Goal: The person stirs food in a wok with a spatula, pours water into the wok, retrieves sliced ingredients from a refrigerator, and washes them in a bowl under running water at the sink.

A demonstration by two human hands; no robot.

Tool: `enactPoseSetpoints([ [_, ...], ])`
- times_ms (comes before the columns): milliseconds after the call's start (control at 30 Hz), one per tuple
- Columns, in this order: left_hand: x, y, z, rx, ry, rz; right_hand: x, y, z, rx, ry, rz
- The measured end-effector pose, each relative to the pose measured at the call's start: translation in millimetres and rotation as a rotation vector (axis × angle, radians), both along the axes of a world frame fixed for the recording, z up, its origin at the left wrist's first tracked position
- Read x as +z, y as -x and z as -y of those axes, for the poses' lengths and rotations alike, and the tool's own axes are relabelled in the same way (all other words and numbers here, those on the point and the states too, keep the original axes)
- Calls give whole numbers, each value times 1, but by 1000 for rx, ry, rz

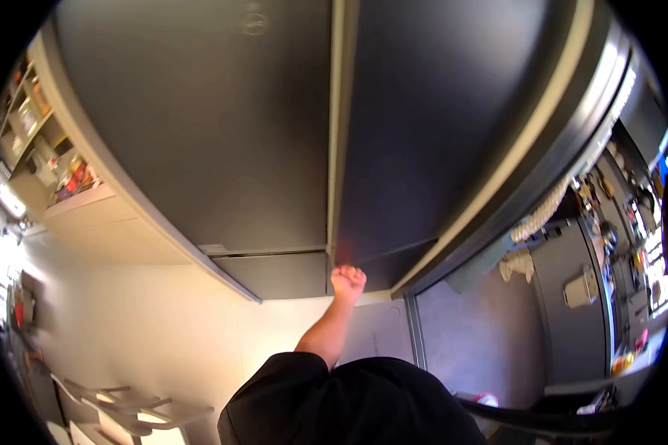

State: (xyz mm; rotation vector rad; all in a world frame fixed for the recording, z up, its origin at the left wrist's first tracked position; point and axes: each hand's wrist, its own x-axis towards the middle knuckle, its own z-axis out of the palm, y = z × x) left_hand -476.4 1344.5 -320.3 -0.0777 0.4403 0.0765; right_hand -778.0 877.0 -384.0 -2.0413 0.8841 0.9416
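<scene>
My left hand (348, 282) is closed, its fingers curled in, close to the lower part of a tall dark fridge-like unit. It is at the seam between the left door (200, 133) and the right door (423, 119), and a reddish reflection shows on the dark surface just above it. Whether the fingers grip the door edge or anything small is hard to make out. A pale strip (341, 111) runs up between the two doors, and a round logo marks the left one. My right hand is out of view.
Shelves with colourful items (73, 176) stand at left. Chairs (126, 411) are at lower left on the pale floor (148, 319). To the right, a metal floor track (416, 334) borders a grey-floored room with a grey cabinet (571, 297) and a cluttered counter. A grey mat (375, 330) lies below my hand.
</scene>
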Motion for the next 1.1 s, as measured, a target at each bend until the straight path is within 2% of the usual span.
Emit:
enactPoseSetpoints([
  [100, -16, 36, 6, -153, -133, 26, -2, -28, 0, 92, 17, 16],
  [200, -22, 72, -3, -412, -196, -137, -6, -59, 1, 310, 46, 125],
  [233, -27, 84, -7, -464, -237, -178, -8, -70, 2, 469, 64, 226],
  [267, -26, 90, -13, -523, -278, -218, -10, -82, 7, 809, 126, 464],
  [333, -16, 90, -28, -539, -586, -358, -23, -108, 5, 1062, 349, 848],
  [367, -8, 90, -33, -547, -744, -423, 23, -126, -31, 432, 324, 563],
  [400, 11, 85, -40, -491, -940, -362, 72, -140, -65, 244, 320, 546],
  [467, 84, 65, -43, -403, -1273, -123, 79, -160, -79, 96, 427, 853],
  [533, 182, 37, -37, -157, -1429, 121, 137, -173, -100, 39, 364, 758],
  [567, 218, 15, -40, -167, -1572, 157, 112, -177, -85, -35, 219, 870],
  [600, 255, -5, -37, 6, -1582, 250, 68, -190, -60, -108, 72, 983],
  [633, 296, -25, -38, 77, -1581, 372, 62, -192, -56, -177, -75, 1096],
  [667, 327, -46, -39, 107, -1576, 422, 55, -190, -53, -351, -123, 1162],
  [700, 351, -68, -42, 190, -1710, 431, 79, -189, -71, -524, -174, 1225],
  [733, 360, -102, -42, 390, -1831, 436, 105, -186, -81, -695, -227, 1283],
  [767, 384, -118, -42, 284, -1617, 471, 112, -183, -75, -686, -295, 1219],
  [800, 402, -135, -42, 285, -1575, 428, 114, -180, -66, -676, -364, 1152],
  [833, 397, -171, -52, 465, -1788, 403, 112, -177, -57, -666, -430, 1081],
  [900, 407, -212, -58, 486, -1687, 212, 101, -178, -36, -687, -424, 1064],
  [967, 393, -277, -80, 476, -1492, -9, 89, -185, -26, -776, -501, 1130],
  [1033, 401, -298, -96, 517, -1413, -255, 99, -192, -15, -838, -560, 1192],
  [1100, 407, -313, -98, 736, -1512, -735, 113, -199, 1, -832, -608, 1172],
])
